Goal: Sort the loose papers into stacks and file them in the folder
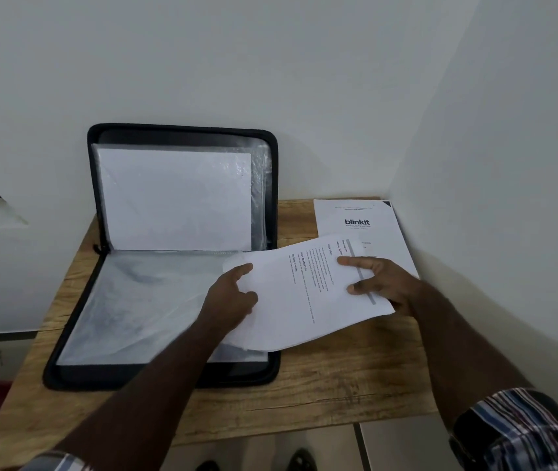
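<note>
Nearest the camera, two bare forearms reach in over the wooden table [321, 385], with plaid cuffs seen at the lower edge. A thin sheaf [308, 294] of printed pages is held between both hands above the folder's right edge and the table: the left hand [233, 297] is closed on its left edge with thumb on top and curled fingers at the margin, and the right hand [381, 283] is clamped on the right edge, two fingers lying over the print and the rest hidden beneath. The sheaf is judged light, limp and slippery between its leaves; its near edge sags, so it is best supported from two opposite edges, as now, and kept flat so that no page slides out. The black zip folder [182, 253] lies open on the table, its lower half flat and lined with a clear sleeve [134, 307], its upper half leaned upright against the wall [270, 62], with a white sheet [175, 198] already filed behind plastic. The sleeve mouth is judged tight and clingy, so corners may catch there. Further right, a second stack [355, 219] headed "blinkit" lies flat by the corner, partly covered by the held sheaf. Little room is left on the right by the side wall.
</note>
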